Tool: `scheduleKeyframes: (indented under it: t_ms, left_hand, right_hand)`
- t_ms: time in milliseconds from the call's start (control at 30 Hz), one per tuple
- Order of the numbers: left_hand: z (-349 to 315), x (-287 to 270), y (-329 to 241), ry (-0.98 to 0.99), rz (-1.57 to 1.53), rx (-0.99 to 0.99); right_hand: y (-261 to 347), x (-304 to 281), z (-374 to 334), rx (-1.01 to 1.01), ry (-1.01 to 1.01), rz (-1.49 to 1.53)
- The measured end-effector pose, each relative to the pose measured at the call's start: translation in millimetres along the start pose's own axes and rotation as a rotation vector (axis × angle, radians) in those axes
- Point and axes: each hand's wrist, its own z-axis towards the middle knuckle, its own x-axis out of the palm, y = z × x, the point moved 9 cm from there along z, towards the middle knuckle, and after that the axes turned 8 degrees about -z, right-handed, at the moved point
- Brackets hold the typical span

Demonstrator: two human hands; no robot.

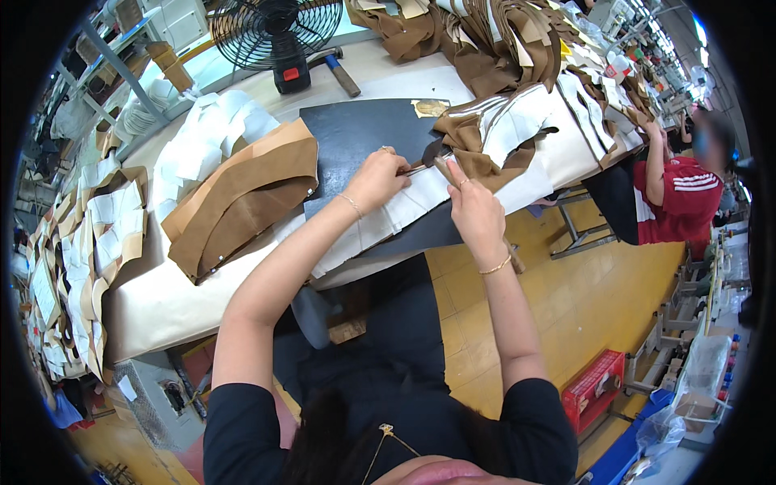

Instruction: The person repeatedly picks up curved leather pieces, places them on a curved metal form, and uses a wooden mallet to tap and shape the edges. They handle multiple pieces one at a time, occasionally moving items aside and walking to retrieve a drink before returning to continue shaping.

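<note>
My left hand [380, 179] is closed, fingertips pinching the edge of a dark brown piece [419, 168] over the black work mat [356, 133]. Close beside it, my right hand [477, 212] is wrapped round a wooden-handled hammer [515, 255]. Its handle end shows past my wrist, and its head end lies by the left fingertips, partly covered by my fingers. White-backed brown pieces [517, 121] lie bunched just beyond my right hand. A white strip of material [368, 234] runs along the table edge under my left wrist.
Brown curved panels [250, 194] and white sheets [218, 129] lie left. A black fan [279, 40] and another hammer [343, 74] stand or lie at the back. Brown piles [501, 48] fill the far right. A person in red [683, 190] works at right.
</note>
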Motion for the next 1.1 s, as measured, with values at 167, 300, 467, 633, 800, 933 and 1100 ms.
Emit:
scheduleKeyframes:
  t_ms: [167, 300, 467, 633, 800, 933, 1100]
  left_hand:
    - [-12.9, 0.0, -13.2, -0.009, 0.135, 0.186]
    - [-14.8, 5.8, -25.6, -0.010, 0.327, 0.295]
    - [-18.0, 7.8, -26.3, -0.044, 0.424, 0.284]
    - [-21.1, -10.1, -3.4, -0.050, 0.029, 0.120]
    - [-28.3, -17.2, 1.2, -0.030, 0.027, 0.172]
    - [-32.0, -8.0, -9.1, -0.052, 0.202, 0.284]
    - [-34.6, -8.8, -16.8, -0.080, 0.369, 0.276]
  right_hand:
    - [1.3, -31.9, -4.5, -0.033, -0.244, 0.264]
    - [4.4, -7.5, -13.8, -0.066, -0.158, 0.118]
    - [14.7, -28.8, -14.9, -0.052, -0.147, 0.166]
    - [10.8, 2.0, -17.2, -0.064, -0.026, 0.112]
    - [14.8, -18.5, -10.9, -0.101, -0.089, 0.130]
    - [25.2, -17.7, -17.4, -0.131, -0.178, 0.167]
    - [29.6, -22.0, -15.9, -0.177, -0.131, 0.144]
